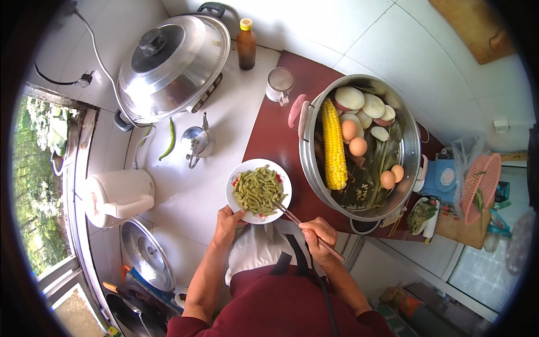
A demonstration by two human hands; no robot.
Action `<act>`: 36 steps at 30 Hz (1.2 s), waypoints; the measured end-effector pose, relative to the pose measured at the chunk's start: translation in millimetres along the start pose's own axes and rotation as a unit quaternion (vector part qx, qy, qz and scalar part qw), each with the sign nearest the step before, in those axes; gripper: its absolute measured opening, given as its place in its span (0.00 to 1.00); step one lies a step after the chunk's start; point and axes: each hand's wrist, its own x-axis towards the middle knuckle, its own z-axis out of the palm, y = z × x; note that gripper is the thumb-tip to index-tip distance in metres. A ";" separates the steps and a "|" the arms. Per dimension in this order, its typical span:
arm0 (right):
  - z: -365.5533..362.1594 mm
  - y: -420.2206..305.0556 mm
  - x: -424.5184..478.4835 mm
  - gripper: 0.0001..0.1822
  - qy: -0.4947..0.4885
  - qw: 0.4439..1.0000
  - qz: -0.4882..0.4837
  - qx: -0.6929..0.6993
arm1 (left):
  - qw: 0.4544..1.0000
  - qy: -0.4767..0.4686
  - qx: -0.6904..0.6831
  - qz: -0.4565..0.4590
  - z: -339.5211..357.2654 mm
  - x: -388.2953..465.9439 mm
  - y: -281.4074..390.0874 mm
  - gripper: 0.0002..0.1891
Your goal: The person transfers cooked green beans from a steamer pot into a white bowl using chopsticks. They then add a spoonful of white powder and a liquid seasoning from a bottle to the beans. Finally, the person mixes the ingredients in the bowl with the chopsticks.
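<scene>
My left hand (pixel 228 223) grips the near left rim of a white plate (pixel 231 179) with red floral marks. Chopped green beans (pixel 257 189) are heaped on it. A pair of chopsticks (pixel 294 219) is held in my right hand (pixel 321 239), their tips touching the beans at the plate's right side. To the right stands a large steel steamer pot (pixel 309 177), uncovered. Inside it lie a yellow corn cob (pixel 334 145), several brown eggs (pixel 358 146) and sliced pale tubers (pixel 350 98), on dark leaves (pixel 374 181).
A lidded wok (pixel 181 67), an amber bottle (pixel 246 44) and a glass mug (pixel 281 82) stand toward the wall. Left are a small metal pot (pixel 200 142), a green chili (pixel 169 141) and a white electric kettle (pixel 122 196). A pink basket (pixel 482 185) is at far right.
</scene>
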 end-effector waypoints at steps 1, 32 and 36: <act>0.7 -0.5 0.0 0.05 0.000 1.000 -0.003 -0.001 | 1.000 0.000 -0.002 0.002 -0.3 -1.0 -1.3 0.14; -7.1 -1.4 25.0 0.14 -0.055 0.994 -0.099 -0.003 | 0.966 -0.041 0.143 0.213 132.6 164.3 186.0 0.26; -6.7 -7.9 21.9 0.15 -0.038 0.991 -0.115 -0.058 | 0.988 -0.079 0.048 0.127 166.5 199.2 191.5 0.23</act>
